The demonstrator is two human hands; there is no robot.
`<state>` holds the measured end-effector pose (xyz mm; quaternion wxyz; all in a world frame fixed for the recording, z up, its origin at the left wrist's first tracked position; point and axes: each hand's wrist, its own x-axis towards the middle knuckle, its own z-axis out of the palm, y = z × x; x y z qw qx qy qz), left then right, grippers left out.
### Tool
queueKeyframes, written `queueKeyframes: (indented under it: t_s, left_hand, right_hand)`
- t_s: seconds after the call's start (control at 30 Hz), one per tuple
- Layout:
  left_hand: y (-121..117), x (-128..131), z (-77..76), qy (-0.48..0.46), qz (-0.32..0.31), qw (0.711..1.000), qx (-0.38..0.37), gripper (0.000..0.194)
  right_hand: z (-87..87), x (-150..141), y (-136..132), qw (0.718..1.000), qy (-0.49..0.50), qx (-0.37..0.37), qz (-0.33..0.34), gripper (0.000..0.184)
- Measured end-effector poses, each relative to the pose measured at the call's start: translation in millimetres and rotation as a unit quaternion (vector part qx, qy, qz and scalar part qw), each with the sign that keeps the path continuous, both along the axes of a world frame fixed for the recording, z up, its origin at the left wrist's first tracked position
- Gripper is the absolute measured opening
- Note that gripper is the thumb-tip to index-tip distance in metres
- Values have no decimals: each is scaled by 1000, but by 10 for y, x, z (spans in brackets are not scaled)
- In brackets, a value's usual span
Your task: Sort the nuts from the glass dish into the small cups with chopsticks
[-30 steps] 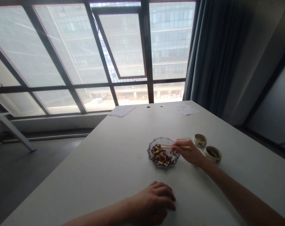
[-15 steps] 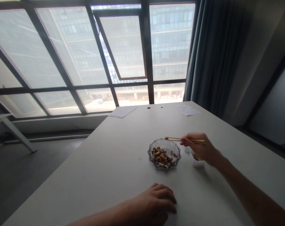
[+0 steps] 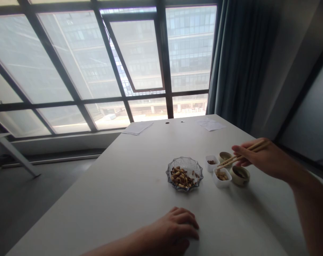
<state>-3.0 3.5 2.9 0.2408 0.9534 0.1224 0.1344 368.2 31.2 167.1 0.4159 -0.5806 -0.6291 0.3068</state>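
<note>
My right hand is raised at the right and grips a pair of wooden chopsticks, whose tips point down-left over a small white square cup of nuts. A second white square cup stands just behind it. To their left sits a glass bowl of mixed nuts and seeds. My left hand rests palm down on the white table near its front edge, fingers curled loosely, holding nothing.
Two round ceramic cups stand right of the white cups. Sheets of paper lie at the table's far edge by the window. A dark curtain hangs at the right.
My right hand has lifted the chopsticks out of the glass bowl and swung right, past the white cups, which now show. The left hand has stayed put.
</note>
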Motion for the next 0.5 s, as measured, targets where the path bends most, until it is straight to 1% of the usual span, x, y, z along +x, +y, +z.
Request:
queueKeyframes:
  t_s: [0.07,0.13,0.3,0.37,0.4,0.5]
  left_hand:
    - [2,-2,-3,-5,1,1000,1,40]
    - [3,-5,-2,-3,0,1000,-3,40]
    - [-3,-4,16,2,-1,1000,-7,41]
    - [-5,0,24,7,1,1000,-5,41]
    - [-5,1,27,10,0,1000,-5,41]
    - [-5,2,26,11,1,1000,-2,42]
  right_hand:
    - [-9,-23,23,1000,-5,-10,4,54]
    - [-11,-44,35,1000,-5,-1,-2,55]
    - [-21,-149,41,996,13,80,-46,55]
    - [-75,-268,67,995,23,94,-28,53]
    - [-124,-346,92,995,32,95,-6,53]
    - [-347,-623,208,992,66,86,65,52]
